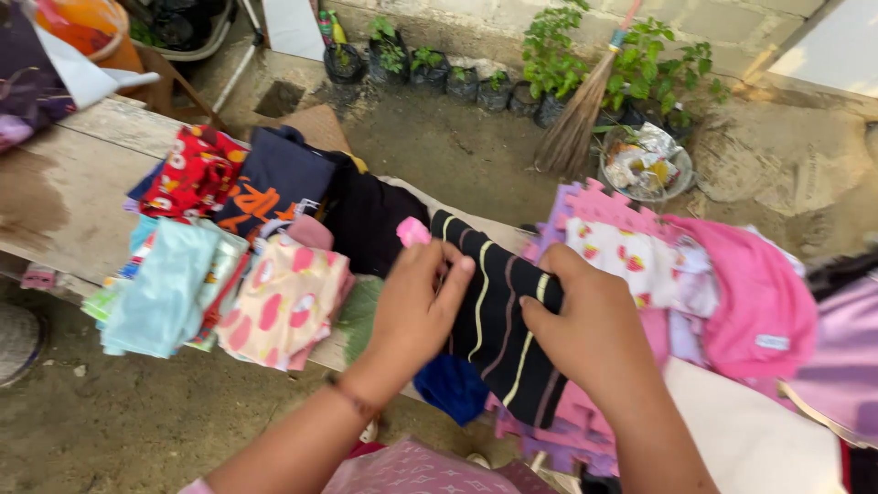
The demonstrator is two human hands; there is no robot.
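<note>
A black garment with yellow and mauve stripes (494, 320) lies across the wooden bench (64, 174) and a purple foam mat (585, 206). My left hand (416, 306) rests on the garment's left edge, fingers pinching the cloth beside a small pink object (412, 231). My right hand (576, 325) grips the garment's right edge with fingers curled over it. A blue cloth (451, 386) hangs just below, between my forearms.
Folded clothes are stacked on the bench: red patterned (192, 169), navy (274, 178), light blue (169, 284), pink-spotted (288, 302). Pink and white garments (732, 293) pile at the right. Beyond lie bare ground, a broom (581, 110), potted plants (549, 55) and a basin of rubbish (645, 165).
</note>
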